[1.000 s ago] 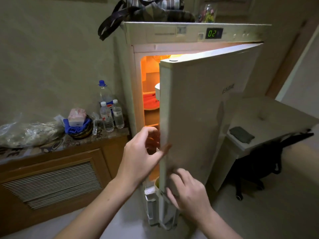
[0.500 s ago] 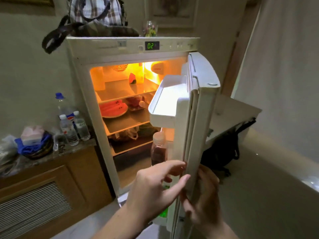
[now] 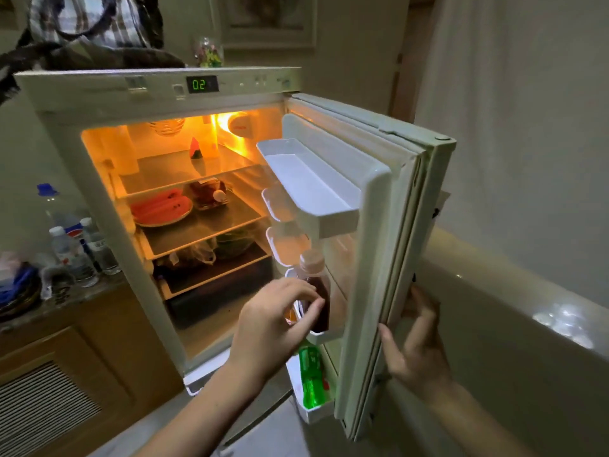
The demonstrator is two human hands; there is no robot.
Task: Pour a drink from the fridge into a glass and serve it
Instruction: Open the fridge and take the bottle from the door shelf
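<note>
Landmark: fridge door (image 3: 389, 245), swung wide open.
Dark bottle (image 3: 317, 291): upright in the door's middle rack (image 3: 324, 336), long axis vertical, pale cap up — the likely drink.
Left hand (image 3: 276, 328): the nearer one, fingers loosely curled and part open just beside the bottle's body; whether it touches yet, cannot tell.
Right hand (image 3: 417, 344): wrapped over the door's outer edge, holding it.
Lower rack (image 3: 308, 413): green bottle (image 3: 311, 377), below the dark one.
Glass: none in view — judged a later step.
</note>
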